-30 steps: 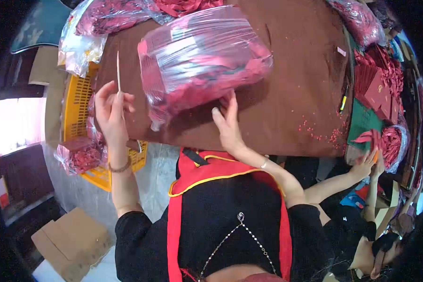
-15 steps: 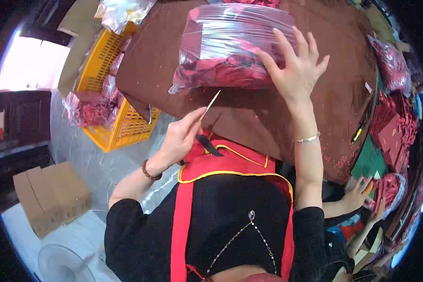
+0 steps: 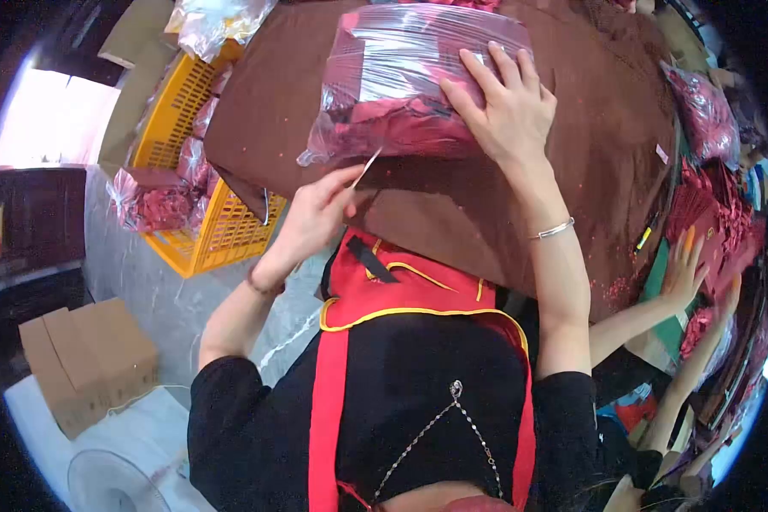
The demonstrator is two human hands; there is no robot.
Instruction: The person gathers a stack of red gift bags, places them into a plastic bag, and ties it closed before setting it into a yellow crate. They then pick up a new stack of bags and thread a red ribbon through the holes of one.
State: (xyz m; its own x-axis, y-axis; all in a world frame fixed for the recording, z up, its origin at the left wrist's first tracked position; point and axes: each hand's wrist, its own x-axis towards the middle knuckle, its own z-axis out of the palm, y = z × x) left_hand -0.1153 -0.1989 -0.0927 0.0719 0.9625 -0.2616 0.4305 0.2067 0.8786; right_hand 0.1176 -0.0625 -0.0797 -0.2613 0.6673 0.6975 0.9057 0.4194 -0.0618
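A clear plastic bag (image 3: 401, 72) packed with dark red pieces lies on the brown-covered table, its near edge facing me. My right hand (image 3: 514, 119) rests on the bag's right side with fingers spread. In a pinch between thumb and fingers, my left hand (image 3: 318, 209) holds a thin, pale pointed stick (image 3: 368, 165). The stick's tip is right at the bag's near edge, left of the middle. Around the bag, the brown tablecloth (image 3: 269, 111) is dotted with small red bits.
Left of the table, a yellow crate (image 3: 222, 243) holds bagged red pieces. A cardboard box (image 3: 90, 358) and a fan (image 3: 115, 482) stand lower left. A co-worker's hand (image 3: 683, 273) reaches over red items at the right. A yellow marker (image 3: 643, 240) lies near the table's right edge.
My right hand has settled flatter onto the bag and shifted left. My left hand has moved up-left, bringing the stick's tip to the bag's edge. The co-worker's hands moved upward.
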